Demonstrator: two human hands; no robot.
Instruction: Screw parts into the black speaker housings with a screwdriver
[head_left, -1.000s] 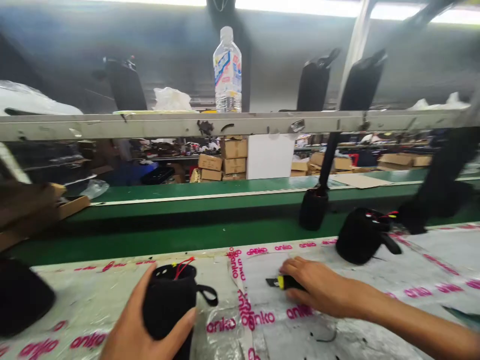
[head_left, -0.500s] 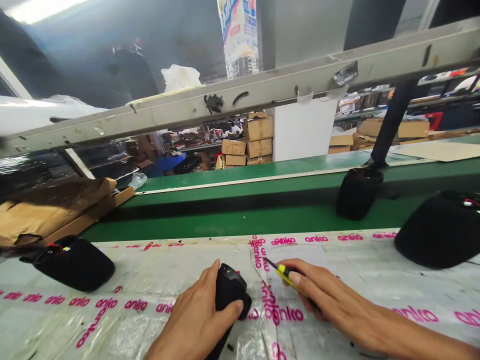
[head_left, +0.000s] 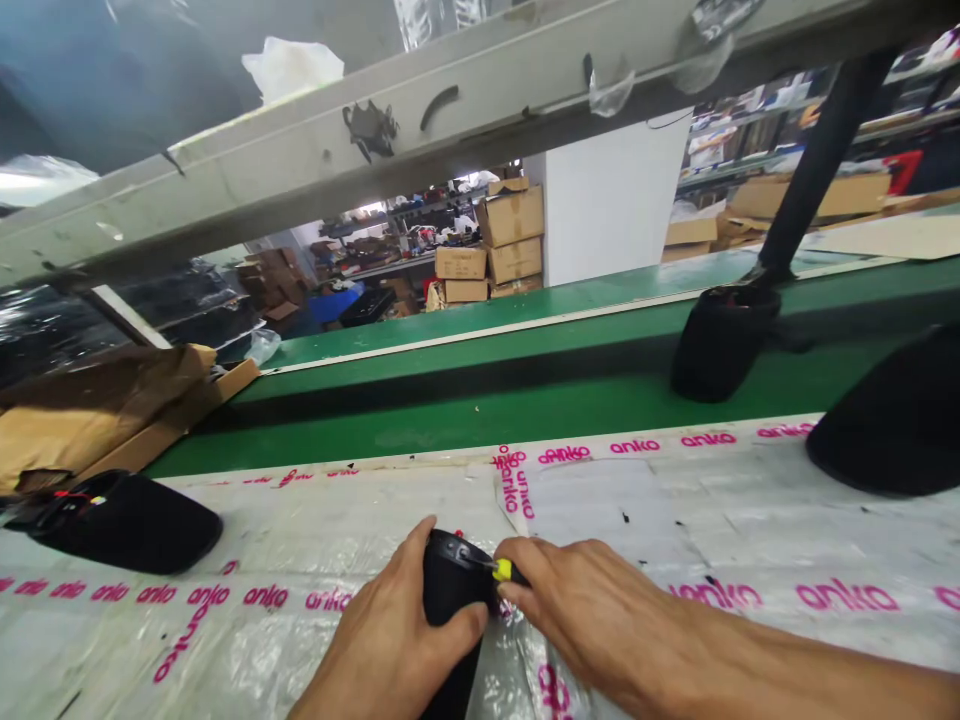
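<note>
My left hand point(head_left: 394, 635) is wrapped round a black fabric-covered housing point(head_left: 450, 590), thumb on the near side and fingers on the far side. The housing stands tilted, with its smooth dark rim facing up and its lower end out of the picture. My right hand point(head_left: 592, 600) grips a yellow and black utility knife point(head_left: 503, 570). The knife's thin tip points left and meets the housing's rim at its right edge; whether it cuts in, I cannot tell. Most of the knife's handle is hidden in my fingers.
Similar black housings lie at the left point(head_left: 142, 525), at the right point(head_left: 892, 420) and on the green belt point(head_left: 724, 345). A plastic sheet with pink lettering point(head_left: 300, 530) covers the bench. A grey beam point(head_left: 262, 160) crosses above; an open carton point(head_left: 127, 410) sits at the left.
My right hand has moved left, bringing the knife from over the plastic sheet to the housing's rim. My left hand keeps its hold. The camera view has shifted and tilted downward.
</note>
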